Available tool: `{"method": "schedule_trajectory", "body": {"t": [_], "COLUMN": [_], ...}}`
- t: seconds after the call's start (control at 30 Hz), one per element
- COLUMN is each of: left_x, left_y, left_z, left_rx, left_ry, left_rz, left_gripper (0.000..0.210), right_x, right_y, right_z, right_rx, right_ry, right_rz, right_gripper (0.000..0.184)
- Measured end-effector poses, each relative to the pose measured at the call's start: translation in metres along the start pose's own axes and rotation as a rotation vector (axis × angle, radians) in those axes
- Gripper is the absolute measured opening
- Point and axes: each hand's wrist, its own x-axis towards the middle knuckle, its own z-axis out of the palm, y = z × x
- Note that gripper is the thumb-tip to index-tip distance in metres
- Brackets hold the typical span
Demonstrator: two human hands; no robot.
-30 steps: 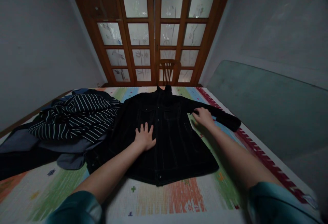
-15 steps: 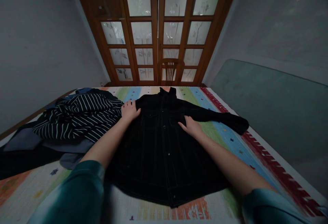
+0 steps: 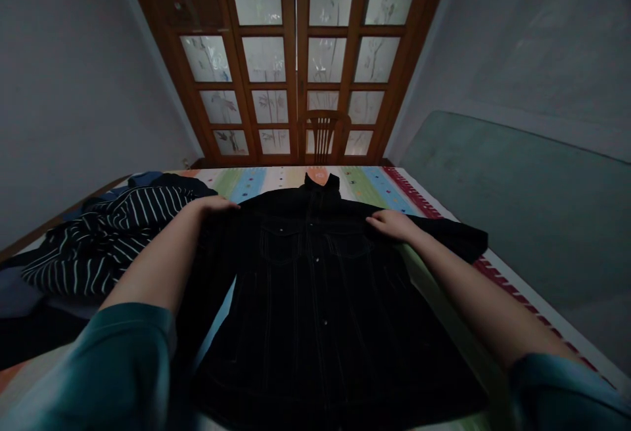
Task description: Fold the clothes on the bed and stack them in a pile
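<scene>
I have two teal sleeves point(image 3: 133, 339) nearest me, bare forearms point(image 3: 160, 263) angled forward and apart. One black jacket point(image 3: 320, 280) spreads between them, buttoned front up, hem towards me, collar away. The left hand point(image 3: 214, 205), palm down, has its fingers closed on the jacket's left shoulder; the right hand point(image 3: 394, 224) pinches cloth by the right upper sleeve. To the left sits one clothes heap, one striped garment point(image 3: 152, 206) on top; I can't count the rest. Beneath is a multicoloured cover point(image 3: 246, 184); beyond, one wooden chair point(image 3: 323, 130) and glazed doors point(image 3: 290, 76).
</scene>
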Motion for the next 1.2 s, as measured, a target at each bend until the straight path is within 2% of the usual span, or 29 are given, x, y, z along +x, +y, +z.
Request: {"method": "schedule_trajectory", "body": {"t": [0.1, 0.17, 0.2, 0.3, 0.37, 0.43, 0.53, 0.57, 0.63, 0.7, 0.73, 0.77, 0.83, 0.93, 1.03, 1.1, 1.2], "left_x": [0.016, 0.029, 0.036, 0.051, 0.055, 0.055, 0.05, 0.048, 0.042, 0.035, 0.03, 0.026, 0.016, 0.004, -0.003, -0.005, -0.006], "left_y": [0.032, 0.052, 0.06, 0.072, 0.073, 0.068, 0.056, 0.052, 0.048, 0.051, 0.056, 0.062, 0.079, 0.099, 0.102, 0.096, 0.084], "left_z": [0.003, 0.017, 0.026, 0.055, 0.067, 0.067, 0.045, 0.035, 0.019, 0.013, 0.014, 0.02, 0.039, 0.084, 0.13, 0.151, 0.162], "left_rx": [0.222, 0.321, 0.349, 0.353, 0.324, 0.302, 0.248, 0.236, 0.275, 0.381, 0.434, 0.472, 0.495, 0.477, 0.48, 0.466, 0.451], "left_ry": [0.251, 0.344, 0.354, 0.288, 0.225, 0.166, 0.116, 0.171, 0.431, 0.694, 0.761, 0.773, 0.692, 0.491, 0.313, 0.306, 0.29], "left_rz": [0.153, 0.193, 0.186, 0.132, 0.123, 0.155, 0.197, 0.193, 0.15, 0.125, 0.138, 0.166, 0.236, 0.297, 0.277, 0.27, 0.297], "left_gripper": [0.045, 0.051, 0.055, 0.06, 0.054, 0.044, 0.035, 0.036, 0.042, 0.054, 0.059, 0.061, 0.062, 0.069, 0.078, 0.079, 0.082], "right_x": [0.037, 0.061, 0.072, 0.095, 0.105, 0.113, 0.122, 0.124, 0.127, 0.127, 0.126, 0.124, 0.118, 0.104, 0.089, 0.08, 0.071], "right_y": [-0.004, -0.012, -0.017, -0.034, -0.042, -0.043, -0.034, -0.031, -0.03, -0.037, -0.044, -0.053, -0.072, -0.096, -0.106, -0.106, -0.101], "right_z": [-0.011, -0.006, -0.001, 0.021, 0.03, 0.031, 0.016, 0.009, -0.003, -0.009, -0.008, -0.006, 0.005, 0.03, 0.053, 0.062, 0.068], "right_rx": [0.024, 0.076, 0.102, 0.154, 0.172, 0.187, 0.205, 0.195, 0.128, 0.038, 0.006, -0.008, 0.005, 0.037, 0.03, 0.021, 0.019], "right_ry": [0.183, 0.19, 0.167, 0.099, 0.066, 0.019, -0.031, 0.025, 0.236, 0.434, 0.471, 0.455, 0.345, 0.126, 0.006, -0.004, -0.016], "right_rz": [0.084, 0.145, 0.166, 0.237, 0.265, 0.237, 0.172, 0.18, 0.214, 0.221, 0.198, 0.16, 0.088, 0.062, 0.075, 0.077, 0.078], "right_gripper": [0.04, 0.04, 0.043, 0.055, 0.055, 0.047, 0.035, 0.036, 0.045, 0.055, 0.058, 0.06, 0.061, 0.07, 0.076, 0.076, 0.078]}}
